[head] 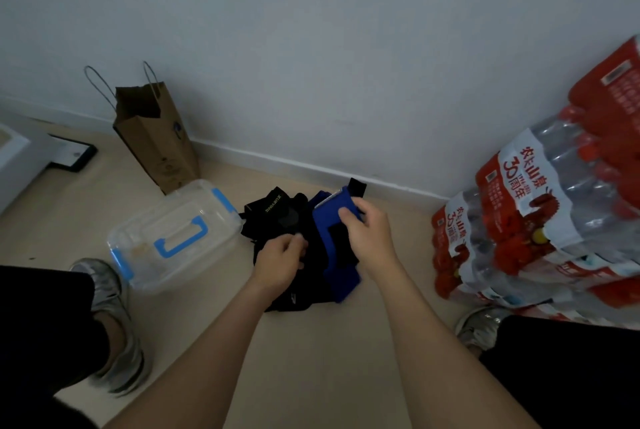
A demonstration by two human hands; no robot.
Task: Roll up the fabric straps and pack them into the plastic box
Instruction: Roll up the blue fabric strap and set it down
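A pile of black fabric straps [277, 214] lies on the floor in front of me, one with yellow lettering. A blue strap [329, 217] with a black patch lies over the pile's right side. My right hand [367, 234] grips the blue strap near its upper end, thumb on top. My left hand [280, 262] has its fingers curled into the black straps at the pile's middle. The clear plastic box [138, 241], with blue latches and a blue handle on its shut lid, stands to the left of the pile.
A brown paper bag [156, 144] stands against the wall behind the box. Shrink-wrapped packs of water bottles [540, 207] are stacked at the right. My two shoes [114, 324] rest on the floor at either side. A dark flat frame [74, 157] lies far left.
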